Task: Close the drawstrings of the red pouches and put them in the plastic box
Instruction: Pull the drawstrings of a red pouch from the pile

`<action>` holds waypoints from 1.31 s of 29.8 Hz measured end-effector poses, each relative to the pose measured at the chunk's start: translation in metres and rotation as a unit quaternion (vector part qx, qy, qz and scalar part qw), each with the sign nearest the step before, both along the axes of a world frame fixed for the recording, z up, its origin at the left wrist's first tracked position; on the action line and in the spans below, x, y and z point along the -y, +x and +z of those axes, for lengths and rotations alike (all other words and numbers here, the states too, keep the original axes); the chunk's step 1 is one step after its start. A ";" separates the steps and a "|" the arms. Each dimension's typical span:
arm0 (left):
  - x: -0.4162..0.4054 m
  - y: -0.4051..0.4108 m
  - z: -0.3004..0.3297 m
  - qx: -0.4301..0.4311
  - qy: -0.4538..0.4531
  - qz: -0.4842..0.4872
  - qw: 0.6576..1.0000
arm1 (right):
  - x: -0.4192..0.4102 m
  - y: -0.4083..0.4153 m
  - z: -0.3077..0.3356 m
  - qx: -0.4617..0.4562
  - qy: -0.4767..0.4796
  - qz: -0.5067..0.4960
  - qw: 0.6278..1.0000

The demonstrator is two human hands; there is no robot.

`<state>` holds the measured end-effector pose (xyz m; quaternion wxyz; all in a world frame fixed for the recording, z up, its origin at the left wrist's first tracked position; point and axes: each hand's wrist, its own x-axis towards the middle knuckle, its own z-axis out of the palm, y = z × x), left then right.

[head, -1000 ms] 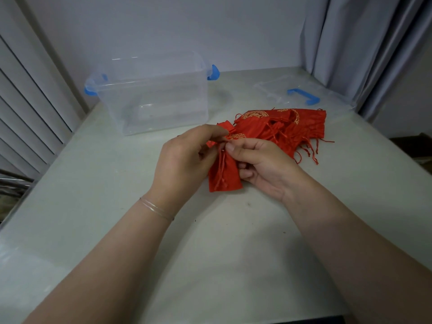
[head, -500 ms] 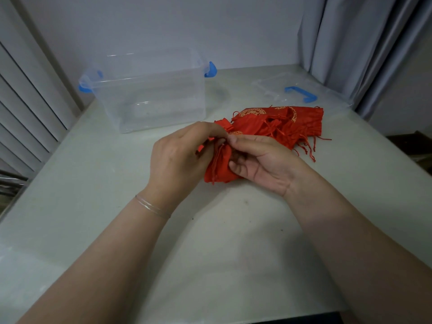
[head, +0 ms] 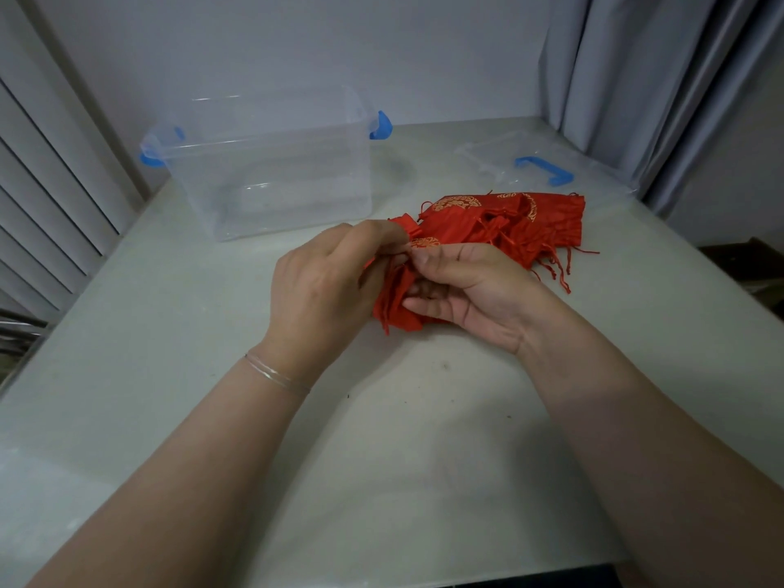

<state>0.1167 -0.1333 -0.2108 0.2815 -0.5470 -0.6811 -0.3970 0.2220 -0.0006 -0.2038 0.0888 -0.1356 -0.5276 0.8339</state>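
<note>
A red pouch (head: 396, 305) with gold print hangs between my hands at the table's middle. My left hand (head: 322, 286) pinches its top edge from the left. My right hand (head: 471, 290) pinches the same edge with thumb and fingers and cups the pouch from the right. The pouch's mouth is hidden by my fingers. Behind them lies a pile of red pouches (head: 509, 224) with loose drawstrings. The clear plastic box (head: 271, 163) with blue clips stands open at the back left, nothing inside it.
The box's clear lid (head: 547, 171) with a blue handle lies flat at the back right, near a grey curtain (head: 662, 78). The pale table (head: 382, 439) ends at a wall behind and slatted panels on the left.
My right hand's fingers have slid further under the pouch, and the pouch is more bunched between both hands. The pile and the box have not moved.
</note>
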 end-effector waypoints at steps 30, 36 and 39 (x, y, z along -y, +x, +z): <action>0.005 0.001 0.022 0.429 -0.032 -0.253 0.866 | 0.008 -0.001 -0.001 0.012 0.148 -0.029 0.988; 0.003 -0.001 0.018 0.469 -0.060 -0.173 0.864 | 0.004 0.002 -0.003 0.079 0.569 -0.054 0.817; -0.001 -0.003 0.013 0.494 -0.096 -0.101 0.858 | 0.003 0.003 -0.004 0.094 0.662 -0.041 0.742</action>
